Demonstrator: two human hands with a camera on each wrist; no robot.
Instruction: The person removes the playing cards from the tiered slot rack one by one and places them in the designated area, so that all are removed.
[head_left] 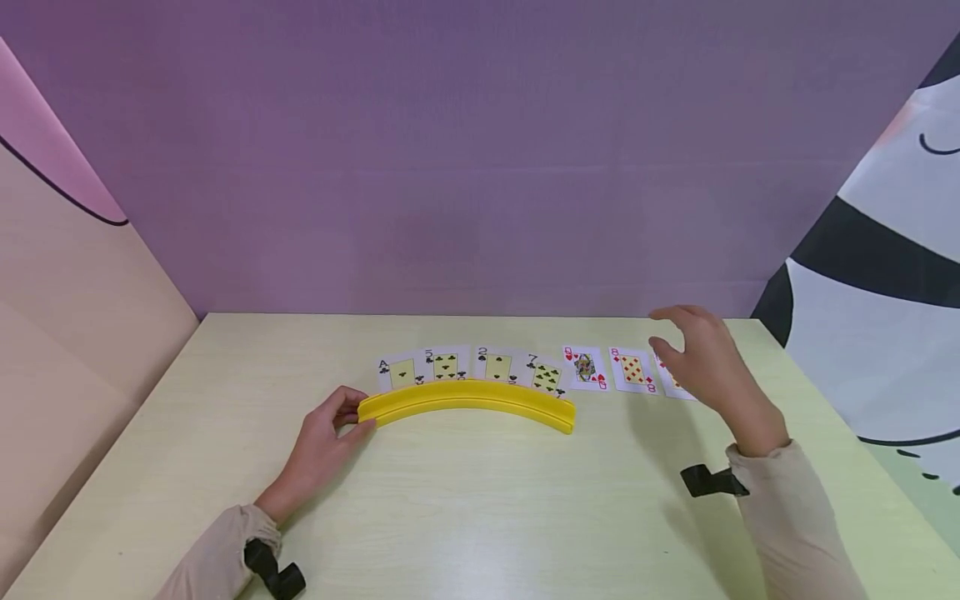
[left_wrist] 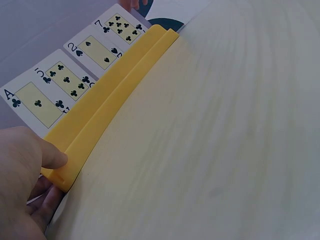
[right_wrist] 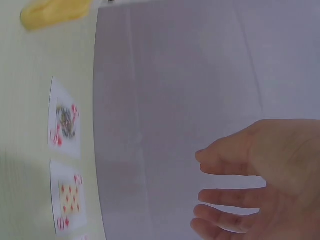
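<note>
My left hand (head_left: 326, 442) grips the left end of a curved yellow card holder (head_left: 465, 394), thumb on its front side. Playing cards stand in the holder: an ace of clubs (left_wrist: 37, 105), a five of clubs (left_wrist: 66, 79), a two of spades (left_wrist: 93, 51) and a seven of clubs (left_wrist: 121, 27). My right hand (head_left: 708, 367) hovers over the right of the table, fingers spread and nothing in them. Beneath it a red-suited card (head_left: 675, 385) is partly hidden. Left of that lie an eight of diamonds (head_left: 632, 370) and a red queen (head_left: 585, 367).
The pale wooden table (head_left: 465, 508) meets a purple wall panel (head_left: 480, 167) at its back edge. A pinkish panel (head_left: 67, 292) stands on the left and a black-and-white printed panel (head_left: 885, 333) on the right. Each forearm wears a black strap mount (head_left: 273, 571).
</note>
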